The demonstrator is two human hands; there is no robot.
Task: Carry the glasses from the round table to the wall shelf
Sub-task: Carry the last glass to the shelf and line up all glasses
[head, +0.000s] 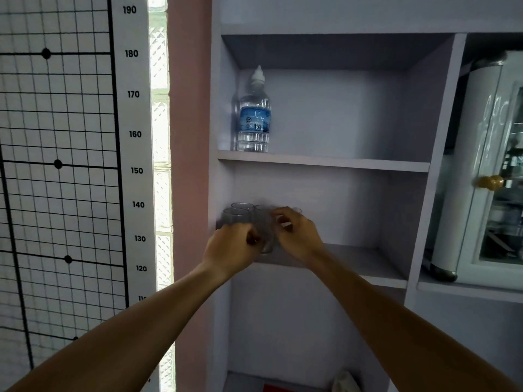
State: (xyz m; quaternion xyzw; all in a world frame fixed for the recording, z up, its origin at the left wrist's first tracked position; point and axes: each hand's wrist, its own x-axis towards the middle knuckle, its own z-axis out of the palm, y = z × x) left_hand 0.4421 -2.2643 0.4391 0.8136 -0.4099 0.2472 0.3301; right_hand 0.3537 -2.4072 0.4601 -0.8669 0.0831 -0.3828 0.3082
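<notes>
Both hands (266, 239) on glasses (240, 216), wall shelf (353, 258)

The wall shelf (325, 162) fills the middle of the frame. A bottle (253, 114) stands at the left end of its upper board. On the board below, a cluster of glasses (240, 215) sits at the left end, with both hands (266, 239) in front of them. A measuring chart (56, 137) covers the left of the frame; a glass-door cabinet (495, 165) stands at the right edge.
</notes>
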